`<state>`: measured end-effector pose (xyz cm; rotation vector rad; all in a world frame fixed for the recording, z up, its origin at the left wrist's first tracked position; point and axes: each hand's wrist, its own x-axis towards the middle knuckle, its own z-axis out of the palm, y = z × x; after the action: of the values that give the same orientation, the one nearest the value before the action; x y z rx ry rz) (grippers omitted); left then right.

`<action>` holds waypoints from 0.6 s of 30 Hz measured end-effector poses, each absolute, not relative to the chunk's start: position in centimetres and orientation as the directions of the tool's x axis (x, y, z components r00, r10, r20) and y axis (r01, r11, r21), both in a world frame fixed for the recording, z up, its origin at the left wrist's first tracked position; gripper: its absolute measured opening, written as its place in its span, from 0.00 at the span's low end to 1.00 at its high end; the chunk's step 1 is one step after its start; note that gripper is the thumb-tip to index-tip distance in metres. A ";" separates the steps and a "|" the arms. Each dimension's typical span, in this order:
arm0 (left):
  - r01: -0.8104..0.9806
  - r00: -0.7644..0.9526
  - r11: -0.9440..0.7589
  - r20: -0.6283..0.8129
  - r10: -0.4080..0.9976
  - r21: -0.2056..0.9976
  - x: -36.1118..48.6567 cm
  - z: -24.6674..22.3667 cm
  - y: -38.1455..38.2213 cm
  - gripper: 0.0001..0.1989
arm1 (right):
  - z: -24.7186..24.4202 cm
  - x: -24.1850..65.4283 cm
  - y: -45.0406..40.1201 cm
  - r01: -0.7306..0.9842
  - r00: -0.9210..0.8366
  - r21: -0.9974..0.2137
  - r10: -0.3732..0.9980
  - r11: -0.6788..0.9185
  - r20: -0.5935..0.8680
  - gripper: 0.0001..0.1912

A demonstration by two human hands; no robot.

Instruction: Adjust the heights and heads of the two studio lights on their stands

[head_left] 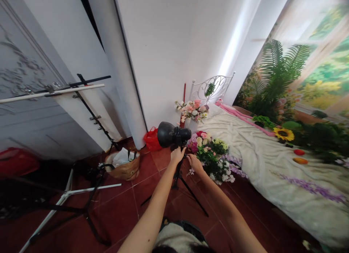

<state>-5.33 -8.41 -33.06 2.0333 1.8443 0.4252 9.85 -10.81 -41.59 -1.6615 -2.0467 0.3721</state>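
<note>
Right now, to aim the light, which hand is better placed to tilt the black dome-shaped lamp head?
Probably your left hand: it sits right under the black lamp head, while your right hand is lower, beside the pink-and-white flower bouquet.

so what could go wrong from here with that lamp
The black studio lamp head looks top-heavy on its slim tripod stand, so it might tip if the left hand or right hand knocks it. It could fall onto the flower bouquet beside it. The stand's feet may also slip on the glossy red floor tiles.
</note>
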 end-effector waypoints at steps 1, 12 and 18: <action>0.887 0.099 -0.080 -0.019 0.995 0.455 -5.4 -33.1 -8.4 0.31 | -41.8 9.9 -10.7 0.834 -0.164 -0.493 0.964 0.248 0.208 0.18; 0.895 0.096 -0.077 -0.020 0.995 0.439 -5.5 -33.4 -8.2 0.31 | -42.3 8.0 -9.5 0.361 0.122 -0.933 0.991 -0.001 0.046 0.25; 0.893 0.096 -0.078 -0.018 0.995 0.444 -5.5 -33.2 -8.2 0.31 | -41.2 7.0 -8.3 -0.133 -0.001 -0.909 0.917 -0.396 -0.399 0.22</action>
<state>-5.55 -8.25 -33.24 2.0382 1.8596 0.4164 6.98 -8.25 -41.24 -1.4096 -0.8681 1.5410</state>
